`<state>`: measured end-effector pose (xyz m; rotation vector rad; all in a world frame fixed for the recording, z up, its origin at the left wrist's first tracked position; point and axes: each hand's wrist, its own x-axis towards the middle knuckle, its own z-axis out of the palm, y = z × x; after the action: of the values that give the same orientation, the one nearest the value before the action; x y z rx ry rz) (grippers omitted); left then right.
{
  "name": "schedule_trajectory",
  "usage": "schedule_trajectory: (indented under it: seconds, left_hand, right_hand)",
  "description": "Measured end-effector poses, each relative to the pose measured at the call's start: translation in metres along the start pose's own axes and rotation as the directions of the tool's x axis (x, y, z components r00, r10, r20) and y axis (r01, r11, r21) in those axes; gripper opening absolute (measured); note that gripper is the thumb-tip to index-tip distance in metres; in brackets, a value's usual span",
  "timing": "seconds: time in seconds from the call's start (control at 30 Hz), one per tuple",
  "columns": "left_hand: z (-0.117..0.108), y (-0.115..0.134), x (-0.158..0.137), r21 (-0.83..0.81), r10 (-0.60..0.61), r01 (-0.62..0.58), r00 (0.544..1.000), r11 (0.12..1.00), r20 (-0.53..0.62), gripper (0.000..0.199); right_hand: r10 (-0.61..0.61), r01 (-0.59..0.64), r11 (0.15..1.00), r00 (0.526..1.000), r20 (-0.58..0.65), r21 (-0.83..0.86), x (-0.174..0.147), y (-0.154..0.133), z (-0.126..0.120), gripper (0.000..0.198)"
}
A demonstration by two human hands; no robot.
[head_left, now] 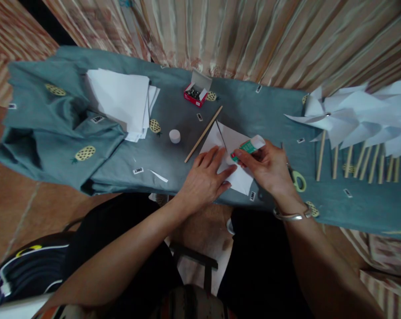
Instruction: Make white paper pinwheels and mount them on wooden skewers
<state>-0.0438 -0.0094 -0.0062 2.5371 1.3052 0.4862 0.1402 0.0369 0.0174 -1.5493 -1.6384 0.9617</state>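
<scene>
A square of white paper (238, 182) with a slit running in from its far corner lies in front of me. My left hand (208, 175) rests flat on its left side, fingers spread, pressing it to the cloth. In my right hand (268, 166) is a green and white glue stick (248, 148), tilted so its uncapped end meets the paper near the middle. The white cap (175, 136) stands off to the left. Just beyond the paper lies a thin wooden stick (203, 134). Scissors with light green handles (299, 181) lie beside my right wrist, their blades partly hidden.
A stack of white paper (120, 97) sits at the left. Toward the back is an open red box (196, 94) of small metal pieces. Several paper pinwheels (356, 110) on wooden sticks overlap at the right. A paper scrap (159, 176) lies near the front edge.
</scene>
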Motion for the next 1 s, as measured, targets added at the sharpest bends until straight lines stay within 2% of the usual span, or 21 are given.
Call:
schedule_trajectory:
  seconds: [0.3, 1.0]
  left_hand:
    - [-0.0011, -0.0002, -0.0001, 0.007, -0.002, 0.002, 1.000, 1.000, 0.023, 0.049]
    - [0.0001, 0.0003, -0.0001, -0.001, -0.006, 0.006, 1.000, 1.000, 0.011, 0.048]
  right_hand:
    - [0.048, -0.048, 0.998, 0.999, -0.020, 0.030, 0.0017, -0.0030, -0.0053, 0.035]
    - [0.020, -0.021, 1.000, 0.996, -0.086, -0.011, 0.0082, 0.0017, -0.0018, 0.028]
